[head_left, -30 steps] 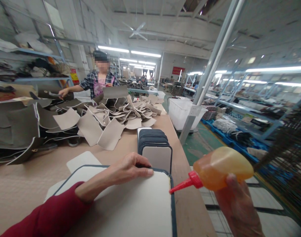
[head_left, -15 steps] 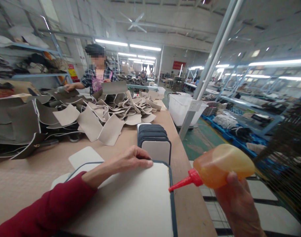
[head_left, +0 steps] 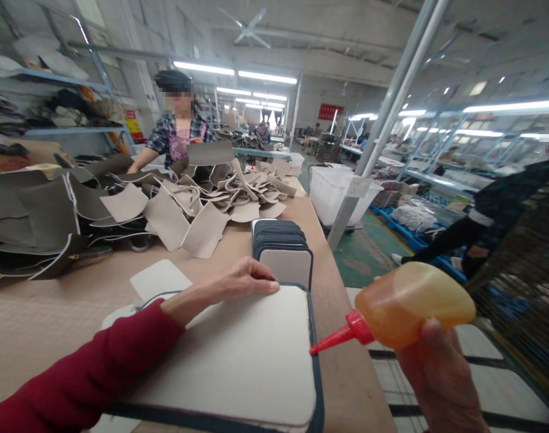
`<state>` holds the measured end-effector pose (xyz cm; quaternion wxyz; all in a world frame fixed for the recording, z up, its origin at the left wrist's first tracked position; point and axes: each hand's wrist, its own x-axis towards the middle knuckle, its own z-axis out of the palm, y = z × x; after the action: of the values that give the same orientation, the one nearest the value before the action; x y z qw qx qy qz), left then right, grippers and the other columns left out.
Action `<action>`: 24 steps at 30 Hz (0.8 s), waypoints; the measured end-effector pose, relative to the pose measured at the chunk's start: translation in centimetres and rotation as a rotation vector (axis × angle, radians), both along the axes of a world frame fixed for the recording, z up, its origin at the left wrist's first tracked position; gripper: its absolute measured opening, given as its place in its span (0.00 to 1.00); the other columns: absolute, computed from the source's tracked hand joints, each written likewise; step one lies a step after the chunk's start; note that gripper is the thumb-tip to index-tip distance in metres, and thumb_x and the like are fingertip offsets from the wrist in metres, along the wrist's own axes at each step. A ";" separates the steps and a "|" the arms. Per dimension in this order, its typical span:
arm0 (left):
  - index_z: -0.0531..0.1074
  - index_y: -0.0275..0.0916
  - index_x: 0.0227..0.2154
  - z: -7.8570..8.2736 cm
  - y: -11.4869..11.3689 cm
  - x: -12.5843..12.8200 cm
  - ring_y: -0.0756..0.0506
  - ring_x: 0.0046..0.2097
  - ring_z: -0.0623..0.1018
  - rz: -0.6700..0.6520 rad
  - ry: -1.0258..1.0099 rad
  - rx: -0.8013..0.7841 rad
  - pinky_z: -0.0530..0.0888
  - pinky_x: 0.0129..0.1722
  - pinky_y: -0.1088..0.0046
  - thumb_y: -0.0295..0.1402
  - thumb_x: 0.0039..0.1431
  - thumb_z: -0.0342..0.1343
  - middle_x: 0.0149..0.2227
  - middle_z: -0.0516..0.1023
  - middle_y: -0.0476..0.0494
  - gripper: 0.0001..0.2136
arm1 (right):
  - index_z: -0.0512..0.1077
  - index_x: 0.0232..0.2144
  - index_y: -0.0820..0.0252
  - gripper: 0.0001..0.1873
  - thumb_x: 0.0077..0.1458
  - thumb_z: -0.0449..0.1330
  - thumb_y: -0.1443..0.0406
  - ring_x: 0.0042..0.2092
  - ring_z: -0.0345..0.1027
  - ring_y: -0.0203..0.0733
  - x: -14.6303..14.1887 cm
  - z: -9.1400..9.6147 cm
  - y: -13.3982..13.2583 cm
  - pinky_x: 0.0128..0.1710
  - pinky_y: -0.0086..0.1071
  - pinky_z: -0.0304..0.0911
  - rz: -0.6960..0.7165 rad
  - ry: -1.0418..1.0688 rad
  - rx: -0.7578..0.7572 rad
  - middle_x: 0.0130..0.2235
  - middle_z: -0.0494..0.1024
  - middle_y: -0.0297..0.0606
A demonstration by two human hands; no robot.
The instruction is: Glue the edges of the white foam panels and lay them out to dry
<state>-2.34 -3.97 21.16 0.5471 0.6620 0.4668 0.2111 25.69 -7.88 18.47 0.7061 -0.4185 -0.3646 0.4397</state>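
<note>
My left hand (head_left: 245, 281) lies with curled fingers on the far edge of a white panel with a dark blue border (head_left: 251, 355), pressing it down on the wooden table (head_left: 39, 325). My right hand (head_left: 441, 376) grips an orange glue bottle (head_left: 409, 304) with a red nozzle. The nozzle tip touches the panel's right border. A red sleeve covers my left arm.
A stack of similar dark-edged panels (head_left: 282, 246) stands just behind. Several beige and grey cut pieces (head_left: 202, 210) are heaped further back. A person in a plaid shirt (head_left: 177, 129) works at the far end. Another person (head_left: 504, 216) walks by in the aisle at right near a white bin (head_left: 335, 201).
The view has shifted a little; the nozzle stays at the panel's right edge. A person has walked into view at the right. The far worker has pulled their arm back.
</note>
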 end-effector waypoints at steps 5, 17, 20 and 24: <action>0.76 0.30 0.31 -0.5 0.3 -0.2 0.51 0.27 0.68 0.004 -0.023 -0.015 0.62 0.25 0.77 0.45 0.49 0.58 0.29 0.76 0.42 0.19 | 0.71 0.44 0.53 0.38 0.26 0.70 0.49 0.43 0.68 0.49 -0.2 0.0 -0.2 0.37 0.36 0.69 0.001 -0.023 0.002 0.43 0.74 0.40; 0.75 0.30 0.30 -0.8 0.5 -0.6 0.48 0.28 0.71 0.054 -0.019 -0.044 0.65 0.25 0.76 0.46 0.47 0.58 0.28 0.76 0.42 0.20 | 0.73 0.40 0.52 0.37 0.22 0.71 0.50 0.40 0.71 0.49 -0.4 -0.1 -0.4 0.34 0.37 0.72 -0.015 0.019 -0.042 0.42 0.76 0.41; 0.75 0.31 0.28 -0.9 0.5 -0.7 0.48 0.27 0.71 0.075 -0.014 -0.044 0.65 0.24 0.76 0.46 0.46 0.58 0.27 0.75 0.44 0.19 | 0.74 0.37 0.53 0.36 0.19 0.72 0.51 0.38 0.71 0.47 -0.3 -0.2 -0.4 0.33 0.35 0.72 -0.011 0.055 -0.063 0.41 0.76 0.42; 0.74 0.33 0.25 -0.9 0.5 -0.8 0.49 0.26 0.71 0.097 -0.050 -0.052 0.64 0.23 0.76 0.46 0.46 0.59 0.26 0.74 0.45 0.17 | 0.73 0.37 0.54 0.36 0.20 0.72 0.52 0.39 0.71 0.47 -0.3 -0.2 -0.5 0.35 0.34 0.72 0.001 0.050 -0.053 0.43 0.75 0.43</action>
<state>-3.09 -3.45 20.28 0.5649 0.6187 0.4898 0.2414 25.43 -8.41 18.24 0.7036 -0.4257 -0.3352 0.4598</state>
